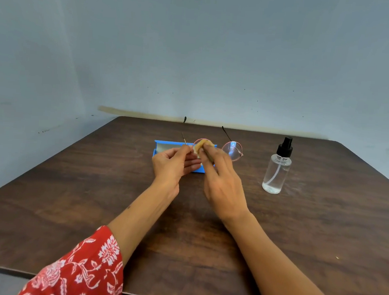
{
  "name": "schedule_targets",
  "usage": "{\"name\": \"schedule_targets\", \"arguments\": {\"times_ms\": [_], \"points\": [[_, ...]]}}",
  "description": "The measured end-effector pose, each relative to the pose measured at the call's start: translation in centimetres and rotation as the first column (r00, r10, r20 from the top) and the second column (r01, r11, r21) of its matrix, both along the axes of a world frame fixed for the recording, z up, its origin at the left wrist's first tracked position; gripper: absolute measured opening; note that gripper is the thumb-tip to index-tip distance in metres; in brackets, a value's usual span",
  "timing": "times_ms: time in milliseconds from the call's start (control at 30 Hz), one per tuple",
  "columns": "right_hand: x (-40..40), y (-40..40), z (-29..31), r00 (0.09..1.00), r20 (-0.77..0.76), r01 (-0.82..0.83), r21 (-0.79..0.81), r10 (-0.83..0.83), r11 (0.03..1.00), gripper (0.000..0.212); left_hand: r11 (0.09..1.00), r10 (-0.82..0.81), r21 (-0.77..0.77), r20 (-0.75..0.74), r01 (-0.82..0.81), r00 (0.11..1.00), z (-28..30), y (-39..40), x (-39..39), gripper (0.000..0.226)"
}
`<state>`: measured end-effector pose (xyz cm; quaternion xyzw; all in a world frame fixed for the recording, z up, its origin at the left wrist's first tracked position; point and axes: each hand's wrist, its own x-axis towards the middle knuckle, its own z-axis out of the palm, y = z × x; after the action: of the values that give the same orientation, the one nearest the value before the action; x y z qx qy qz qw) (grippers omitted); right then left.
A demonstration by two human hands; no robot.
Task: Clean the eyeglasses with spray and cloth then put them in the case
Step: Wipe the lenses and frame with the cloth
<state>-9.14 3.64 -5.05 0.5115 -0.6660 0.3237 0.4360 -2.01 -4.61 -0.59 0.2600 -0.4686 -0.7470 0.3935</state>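
Round pink-rimmed eyeglasses with thin dark temples are held up above the table, temples pointing away from me. My left hand pinches the frame at its left hinge. My right hand pinches a small yellow cloth against the left lens. The right lens is uncovered. Behind my hands lies the open blue case, partly hidden by them. A clear spray bottle with a black pump top stands upright to the right, apart from both hands.
The dark wooden table reaches to a pale blue wall at the back. Its front edge runs just under my forearms, and my red patterned sleeves hang over it.
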Motion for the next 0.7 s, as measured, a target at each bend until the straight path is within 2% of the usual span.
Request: {"name": "schedule_targets", "arguments": {"times_ms": [100, 267, 500, 700], "points": [[0.21, 0.01, -0.14, 0.999, 0.007, -0.031, 0.025, 0.031, 0.999, 0.035, 0.999, 0.031, -0.009, -0.009, -0.031, 0.999, 0.15, -0.42, 0.14, 0.012], [-0.53, 0.43, -0.02, 0.997, 0.058, 0.061, -0.021, -0.059, 0.998, 0.041, 1.0, 0.012, -0.021, 0.026, -0.011, 1.0, 0.01, -0.21, -0.01, 0.01], [0.3, -0.04, -0.29, 0.998, 0.025, -0.053, 0.037, 0.052, 0.998, 0.037, 1.0, 0.014, -0.014, 0.002, -0.014, 1.0, -0.12, -0.54, -0.06, 0.012], [-0.23, 0.37, -0.05, 0.997, 0.071, 0.027, -0.009, -0.026, 1.0, 0.046, 1.0, 0.004, -0.018, 0.031, -0.003, 0.999, -0.4, -0.53, -0.16, 0.01]]}}
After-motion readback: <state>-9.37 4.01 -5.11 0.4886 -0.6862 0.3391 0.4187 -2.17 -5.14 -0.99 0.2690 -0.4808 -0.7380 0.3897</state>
